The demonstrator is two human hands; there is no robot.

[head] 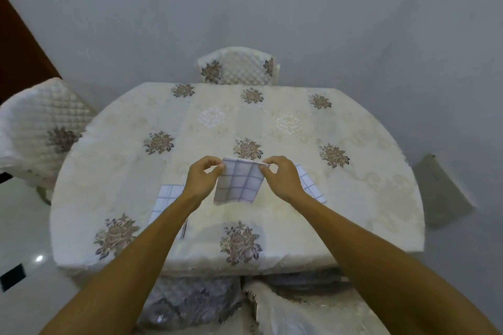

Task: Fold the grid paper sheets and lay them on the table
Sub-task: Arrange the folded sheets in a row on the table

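A white grid paper sheet (239, 182) with dark lines hangs in the air over the middle of the table. My left hand (202, 177) pinches its top left corner and my right hand (281, 177) pinches its top right corner. The sheet's lower edge hangs free just above the cloth. A second grid sheet (166, 200) lies flat on the table to the left, partly hidden by my left forearm. A third grid sheet (310, 185) lies on the right, mostly hidden behind my right hand and wrist.
The table (367, 171) wears a cream cloth with flower patterns. Quilted chairs stand at the far side (239, 66) and at the left (46, 128). A grey wall is behind. A grey flat object (441, 190) sits off the table's right edge.
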